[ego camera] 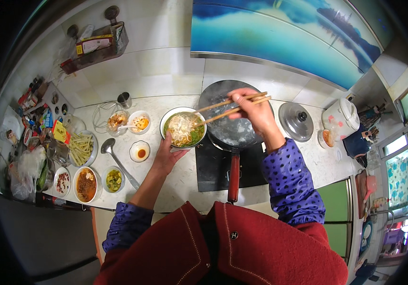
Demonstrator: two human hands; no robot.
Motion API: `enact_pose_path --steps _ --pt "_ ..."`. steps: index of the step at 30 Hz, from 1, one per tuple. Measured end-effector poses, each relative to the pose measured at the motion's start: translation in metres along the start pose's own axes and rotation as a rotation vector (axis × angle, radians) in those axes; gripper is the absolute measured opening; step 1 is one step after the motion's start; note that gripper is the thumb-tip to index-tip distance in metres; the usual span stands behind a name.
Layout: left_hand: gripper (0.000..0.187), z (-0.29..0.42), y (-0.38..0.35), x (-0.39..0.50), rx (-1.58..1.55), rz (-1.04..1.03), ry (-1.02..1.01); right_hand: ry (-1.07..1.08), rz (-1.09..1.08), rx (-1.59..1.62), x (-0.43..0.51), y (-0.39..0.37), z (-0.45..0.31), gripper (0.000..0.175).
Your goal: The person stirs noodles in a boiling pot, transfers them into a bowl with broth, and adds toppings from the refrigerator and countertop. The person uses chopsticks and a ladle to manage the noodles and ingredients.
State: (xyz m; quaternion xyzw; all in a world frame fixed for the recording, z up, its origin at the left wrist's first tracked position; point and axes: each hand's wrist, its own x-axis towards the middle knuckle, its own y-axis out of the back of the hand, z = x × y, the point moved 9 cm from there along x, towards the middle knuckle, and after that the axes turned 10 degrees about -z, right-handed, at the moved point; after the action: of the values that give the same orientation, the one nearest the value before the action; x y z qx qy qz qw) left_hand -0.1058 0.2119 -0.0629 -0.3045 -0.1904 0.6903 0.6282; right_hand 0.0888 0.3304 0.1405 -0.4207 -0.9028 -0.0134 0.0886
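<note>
A white bowl with a dark rim (162, 132) holds pale noodles (179, 124) over a green broth or greens. My left hand (166, 153) grips the bowl's near side, thumb at the rim. In my right hand (251, 110) is a pair of wooden chopsticks (221, 104), their tips at the noodles' right side. That hand is over a dark wok (230, 133) of whitish, steaming liquid. The wok's red handle (234, 174) points towards me, and beneath it lies a black induction cooktop (209, 178).
Left of the bowl are a metal ladle (118, 160), a saucer of brown sauce (140, 151), a bowl of minced topping (86, 185) and a plate of cut vegetable strips (83, 148). A glass-topped lid (295, 123) and a white rice cooker (341, 119) stand to the right.
</note>
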Motion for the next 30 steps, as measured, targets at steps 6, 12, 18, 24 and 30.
enact_pose_path --steps 6,12,18,24,30 --pt "0.060 0.002 0.001 -0.002 -0.018 -0.005 -0.009 0.064 0.069 -0.292 -0.008 0.036 0.018 0.018" --pt "0.061 0.003 0.006 -0.007 0.031 0.055 0.024 0.174 -0.048 -0.725 0.002 0.020 0.108 0.015" --pt "0.062 0.003 0.013 -0.011 -0.038 0.085 0.010 -0.005 -0.120 -0.254 -0.007 0.070 0.115 0.012" --pt "0.068 0.004 0.007 -0.009 -0.023 0.037 0.007 -0.018 0.032 -0.383 -0.001 0.079 0.130 0.013" --pt "0.063 0.006 0.006 -0.012 -0.066 0.018 -0.002 -0.034 0.402 -0.174 -0.011 0.179 0.115 0.018"
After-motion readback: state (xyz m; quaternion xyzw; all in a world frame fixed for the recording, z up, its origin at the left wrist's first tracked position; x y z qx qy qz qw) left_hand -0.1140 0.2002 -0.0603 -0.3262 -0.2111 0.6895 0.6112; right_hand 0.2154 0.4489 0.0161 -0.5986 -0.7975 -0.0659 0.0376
